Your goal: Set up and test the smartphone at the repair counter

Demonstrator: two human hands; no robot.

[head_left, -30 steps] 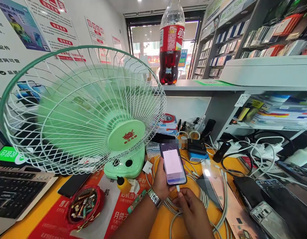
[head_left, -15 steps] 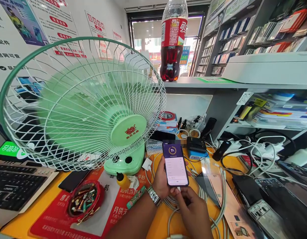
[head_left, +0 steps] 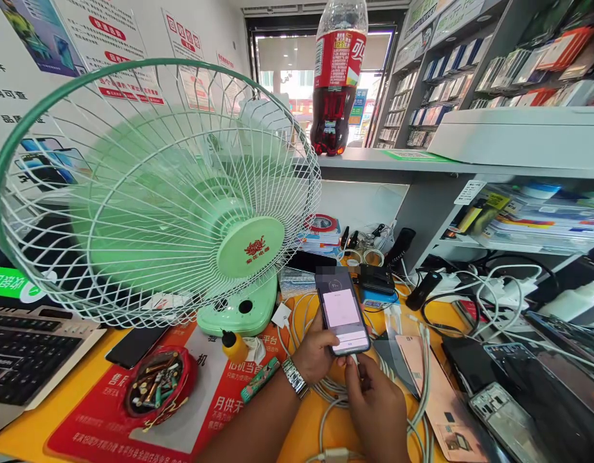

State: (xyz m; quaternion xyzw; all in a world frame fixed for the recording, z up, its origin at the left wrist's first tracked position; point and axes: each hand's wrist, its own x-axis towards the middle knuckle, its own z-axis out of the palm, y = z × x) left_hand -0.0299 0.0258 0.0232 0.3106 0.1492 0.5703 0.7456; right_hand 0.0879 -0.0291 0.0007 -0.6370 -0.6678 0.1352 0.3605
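Observation:
A smartphone [head_left: 344, 308] with a lit screen, a pale pop-up box on a dimmed page, rests in my left hand [head_left: 317, 350]. The thumb of that hand lies over the lower left of the screen; a metal watch [head_left: 296, 378] circles the wrist. At the phone's bottom edge, my right hand [head_left: 374, 392] pinches the white plug of a charging cable [head_left: 355, 360]. Whether the plug is fully seated cannot be seen. Coils of pale cable [head_left: 328, 390] lie on the yellow desk under both hands.
A green desk fan [head_left: 251, 247] fills the left, above a red bowl of small metal parts [head_left: 193, 379] and a keyboard [head_left: 27, 360]. A yellow bottle [head_left: 234, 347] stands near my left wrist. Phone parts [head_left: 509, 418] and cables crowd the right. A cola bottle [head_left: 338, 90] stands on the ledge.
My left thumb has moved onto the lower screen. The screen has gone from a bright list to a dimmed page with a pop-up. The phone has shifted slightly, the right hand with it.

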